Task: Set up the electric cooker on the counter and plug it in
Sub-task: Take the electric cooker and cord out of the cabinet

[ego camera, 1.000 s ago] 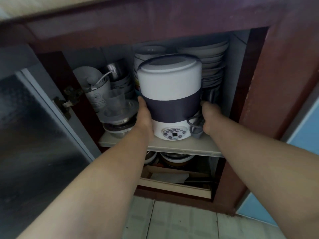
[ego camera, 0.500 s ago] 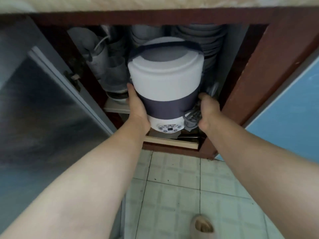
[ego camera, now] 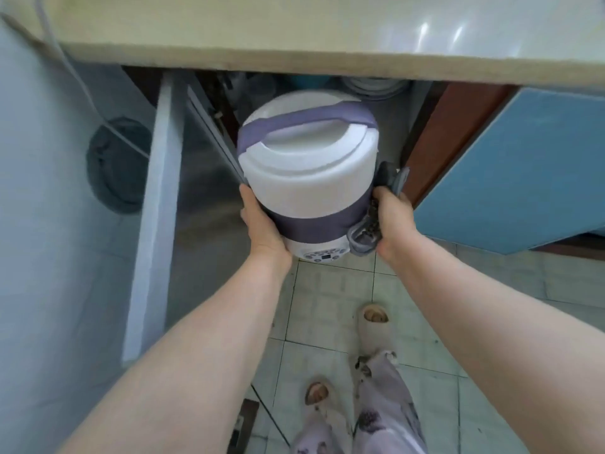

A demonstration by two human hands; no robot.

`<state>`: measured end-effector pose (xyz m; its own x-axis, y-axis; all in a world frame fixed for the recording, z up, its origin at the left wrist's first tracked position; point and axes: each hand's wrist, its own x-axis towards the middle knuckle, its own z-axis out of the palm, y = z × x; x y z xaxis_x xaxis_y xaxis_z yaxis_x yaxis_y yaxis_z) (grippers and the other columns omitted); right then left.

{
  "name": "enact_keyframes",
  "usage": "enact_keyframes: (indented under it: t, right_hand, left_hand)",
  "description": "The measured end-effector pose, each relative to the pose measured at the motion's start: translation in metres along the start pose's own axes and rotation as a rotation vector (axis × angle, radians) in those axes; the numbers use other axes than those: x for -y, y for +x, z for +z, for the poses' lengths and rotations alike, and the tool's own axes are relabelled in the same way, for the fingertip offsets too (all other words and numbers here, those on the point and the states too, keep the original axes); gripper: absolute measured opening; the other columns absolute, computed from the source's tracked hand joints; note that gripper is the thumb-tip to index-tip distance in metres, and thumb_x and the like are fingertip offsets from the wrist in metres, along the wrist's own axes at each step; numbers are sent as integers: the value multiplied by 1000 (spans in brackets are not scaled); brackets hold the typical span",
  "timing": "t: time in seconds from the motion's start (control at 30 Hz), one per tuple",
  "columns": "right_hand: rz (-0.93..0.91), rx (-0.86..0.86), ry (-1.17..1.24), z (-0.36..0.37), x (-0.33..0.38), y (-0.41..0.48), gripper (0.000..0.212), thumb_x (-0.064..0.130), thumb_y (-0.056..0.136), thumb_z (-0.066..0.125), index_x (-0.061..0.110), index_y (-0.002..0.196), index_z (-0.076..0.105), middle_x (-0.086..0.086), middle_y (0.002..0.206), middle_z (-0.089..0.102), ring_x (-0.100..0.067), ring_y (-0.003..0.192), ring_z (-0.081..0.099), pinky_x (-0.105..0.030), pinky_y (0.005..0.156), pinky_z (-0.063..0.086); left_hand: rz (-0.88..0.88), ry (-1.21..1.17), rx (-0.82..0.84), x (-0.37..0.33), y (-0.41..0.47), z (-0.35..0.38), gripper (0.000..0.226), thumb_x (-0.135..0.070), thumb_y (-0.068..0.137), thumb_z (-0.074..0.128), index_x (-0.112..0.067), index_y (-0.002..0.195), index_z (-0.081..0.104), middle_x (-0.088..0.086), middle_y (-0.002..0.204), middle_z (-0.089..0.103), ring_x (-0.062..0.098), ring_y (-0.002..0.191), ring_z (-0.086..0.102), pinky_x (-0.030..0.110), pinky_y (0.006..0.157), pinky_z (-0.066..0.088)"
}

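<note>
The electric cooker is a white cylinder with a purple band, a purple carry handle over its lid and a small button panel at its base. It hangs in the air in front of the open cabinet, below the counter edge. My left hand presses against its left side. My right hand grips its right side together with the bundled grey power cord and plug. The pale counter top runs across the top of the view.
The open cabinet door stands to the left of the cooker. Stacked plates show inside the cabinet. A blue cabinet door is on the right. A white cable hangs at left. Below are floor tiles and my feet in slippers.
The cooker has been lifted off the cabinet shelf, pulled out towards me and raised. The view has tilted up, so the counter top now shows.
</note>
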<state>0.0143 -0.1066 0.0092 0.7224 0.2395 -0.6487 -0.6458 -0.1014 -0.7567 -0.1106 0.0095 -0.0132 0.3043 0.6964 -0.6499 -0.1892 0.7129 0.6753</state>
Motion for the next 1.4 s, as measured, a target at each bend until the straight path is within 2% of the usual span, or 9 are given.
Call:
enact_keyframes:
  t: [0.1, 0.33, 0.57, 0.67, 0.77, 0.97, 1.07, 1.23, 1.4]
  right_hand:
    - [-5, 25, 25, -4, 13, -43, 31, 14, 86, 54, 14, 117, 60, -10, 103, 68, -27, 90, 65, -35, 77, 54]
    - [-41, 97, 144, -13, 59, -142, 24, 15, 89, 57, 19, 112, 62, -10, 106, 71, -28, 102, 67, -45, 93, 54]
    - [-125, 88, 243, -49, 110, -211, 32, 21, 91, 59, 19, 123, 60, -7, 110, 71, -25, 100, 67, -44, 92, 54]
    - [-162, 47, 304, -74, 130, -230, 27, 22, 93, 58, 20, 120, 61, -4, 102, 70, -21, 91, 66, -41, 87, 54]
    - [-202, -21, 386, -107, 147, -240, 25, 21, 94, 57, 19, 118, 60, -1, 92, 69, -18, 83, 65, -37, 80, 54]
    - [-283, -210, 514, -211, 177, -256, 19, 18, 94, 55, 18, 112, 61, -2, 88, 68, -20, 79, 64, -37, 75, 54]
    - [-319, -316, 562, -273, 195, -260, 14, 16, 94, 53, 19, 103, 63, -3, 83, 66, -21, 75, 63, -36, 71, 53]
    - [-398, -465, 656, -391, 228, -267, 25, 15, 94, 52, 16, 118, 59, -1, 79, 63, -16, 67, 60, -24, 52, 45]
    - [-465, -529, 751, -508, 265, -275, 28, 13, 97, 48, 17, 124, 57, -2, 82, 64, -15, 69, 61, -24, 55, 46]
  left_hand:
    - [21, 2, 16, -25, -45, -6, 99, -84, 53, 57, -38, 140, 42, -9, 133, 60, 22, 118, 61, 47, 101, 49]
    - [104, 76, 80, -89, -142, -2, 99, -87, 56, 59, -40, 141, 41, -10, 138, 56, 20, 122, 58, 47, 103, 46]
    - [176, 200, 234, -131, -225, 44, 75, -79, 73, 46, -31, 130, 53, -6, 125, 67, 20, 114, 64, 45, 98, 51]
    - [165, 274, 308, -133, -252, 70, 78, -80, 72, 45, -26, 128, 54, -4, 122, 67, 21, 113, 64, 39, 84, 56]
    - [134, 327, 370, -122, -279, 101, 70, -75, 82, 40, -25, 130, 50, -4, 122, 65, 19, 107, 64, 32, 71, 54]
    - [49, 412, 574, -68, -338, 183, 98, -84, 53, 52, -29, 134, 46, 1, 126, 64, 24, 112, 63, 50, 99, 50]
    - [17, 478, 682, -26, -369, 232, 88, -82, 64, 47, -32, 135, 42, 2, 126, 62, 26, 112, 61, 52, 100, 48]
    - [-75, 553, 843, 59, -431, 314, 76, -77, 80, 42, -28, 137, 46, 0, 131, 60, 23, 113, 60, 53, 101, 48]
    - [-100, 609, 969, 138, -497, 394, 63, -68, 89, 40, -29, 137, 48, -1, 125, 62, 17, 104, 61, 52, 102, 46]
